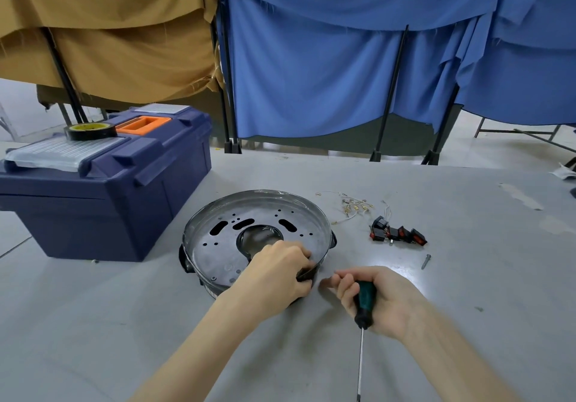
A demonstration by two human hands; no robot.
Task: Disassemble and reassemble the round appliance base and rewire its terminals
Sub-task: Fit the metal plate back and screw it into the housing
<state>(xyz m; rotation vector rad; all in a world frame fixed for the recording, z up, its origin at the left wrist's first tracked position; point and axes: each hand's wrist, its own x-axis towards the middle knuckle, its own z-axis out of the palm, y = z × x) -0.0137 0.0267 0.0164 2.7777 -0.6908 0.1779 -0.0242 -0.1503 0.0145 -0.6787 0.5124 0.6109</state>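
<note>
No legible text, labels or numbers anywhere.

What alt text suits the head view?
A person's left hand grips the near rim of a round grey metal appliance base on a grey table, while the right hand holds a green-handled screwdriver. Nearby lie loose wires, black rocker switches and a blue toolbox.

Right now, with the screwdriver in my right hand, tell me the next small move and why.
Probably flip the screwdriver around in the right hand: its shaft points back at you, away from the round base. The left hand grips the near rim, so the base looks steadied for driving.
</note>
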